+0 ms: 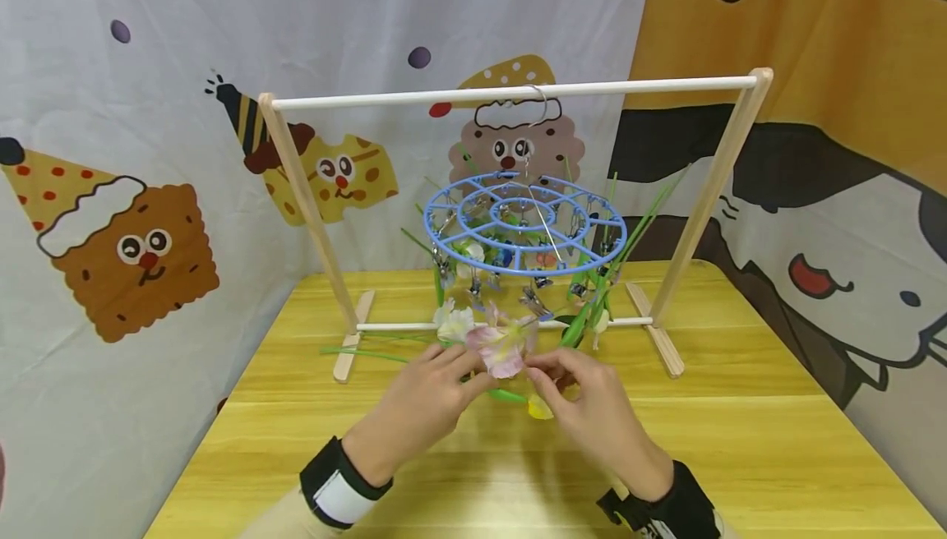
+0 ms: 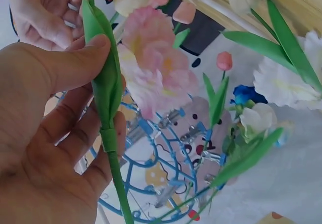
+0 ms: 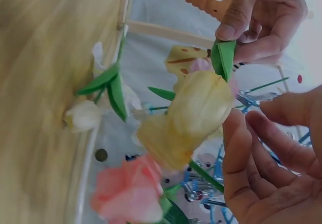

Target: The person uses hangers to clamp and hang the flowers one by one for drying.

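Observation:
My left hand holds a yellow tulip, the thumb pressed on its green leaf and the fingers behind the stem. My right hand is close beside the blossom, its fingertips at the petal edge. Its fingers are loosely bent, with nothing visible held between them. Just beyond both hands, a large pink flower hangs at the near side of a round blue clip hanger. A white flower hangs left of it.
The hanger hangs by a hook from the white rod of a wooden stand on the table. Metal clips dangle from its rings, several with flowers. A pink tulip and a blue flower are among them. Long green stems stick out right.

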A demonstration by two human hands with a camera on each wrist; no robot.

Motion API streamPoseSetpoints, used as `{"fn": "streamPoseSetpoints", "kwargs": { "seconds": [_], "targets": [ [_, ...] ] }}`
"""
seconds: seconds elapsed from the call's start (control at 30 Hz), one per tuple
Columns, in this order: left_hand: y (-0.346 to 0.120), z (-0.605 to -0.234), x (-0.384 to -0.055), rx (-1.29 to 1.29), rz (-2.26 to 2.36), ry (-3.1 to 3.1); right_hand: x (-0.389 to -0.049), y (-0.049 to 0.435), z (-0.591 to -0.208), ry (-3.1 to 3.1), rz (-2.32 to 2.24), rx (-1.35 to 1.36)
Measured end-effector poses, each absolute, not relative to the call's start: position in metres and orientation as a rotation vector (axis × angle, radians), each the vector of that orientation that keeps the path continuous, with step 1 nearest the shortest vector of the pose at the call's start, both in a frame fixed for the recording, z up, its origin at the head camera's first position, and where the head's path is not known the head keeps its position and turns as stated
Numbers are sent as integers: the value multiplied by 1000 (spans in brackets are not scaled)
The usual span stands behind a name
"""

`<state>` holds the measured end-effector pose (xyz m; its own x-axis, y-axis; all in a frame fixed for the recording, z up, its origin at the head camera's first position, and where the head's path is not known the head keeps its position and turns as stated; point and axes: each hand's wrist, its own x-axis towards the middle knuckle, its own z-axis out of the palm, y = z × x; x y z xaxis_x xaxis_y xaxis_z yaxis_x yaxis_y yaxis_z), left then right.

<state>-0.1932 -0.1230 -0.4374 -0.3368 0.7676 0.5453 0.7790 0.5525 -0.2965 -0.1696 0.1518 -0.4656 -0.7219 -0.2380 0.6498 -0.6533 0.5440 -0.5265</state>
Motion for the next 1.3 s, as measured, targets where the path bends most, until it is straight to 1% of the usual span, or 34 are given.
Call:
{"fn": "streamPoseSetpoints", "kwargs": {
  "seconds": [0.23, 0.43, 0.53, 0.63, 0.77, 0.87, 0.93, 1.3],
  "targets": [
    [-112, -438, -192, -1236, -107, -2106, -168, 153, -458, -2417, 959, 818],
    [-107, -441, -192, -1218, -190, -2024, -168, 153, -461, -2473, 1016, 832],
    [-109, -444, -191, -1227, -366, -1961, -168, 153, -465, -2468, 1078, 805],
    [-113, -448, -188, -1236, -641, -1918, -169, 152, -470, -2464, 1141, 764],
    [-115, -451, -186, -1096, -995, -2013, -170, 152, -476, -2441, 1211, 733],
    [-113, -452, -188, -925, -1160, -2120, -171, 151, -479, -2422, 1237, 750],
    [-109, -452, -189, -860, -1223, -2147, -172, 150, -481, -2421, 1247, 762],
    [-93, -445, -195, -853, -1295, -2080, -174, 148, -479, -2449, 1297, 735]
  ]
}}
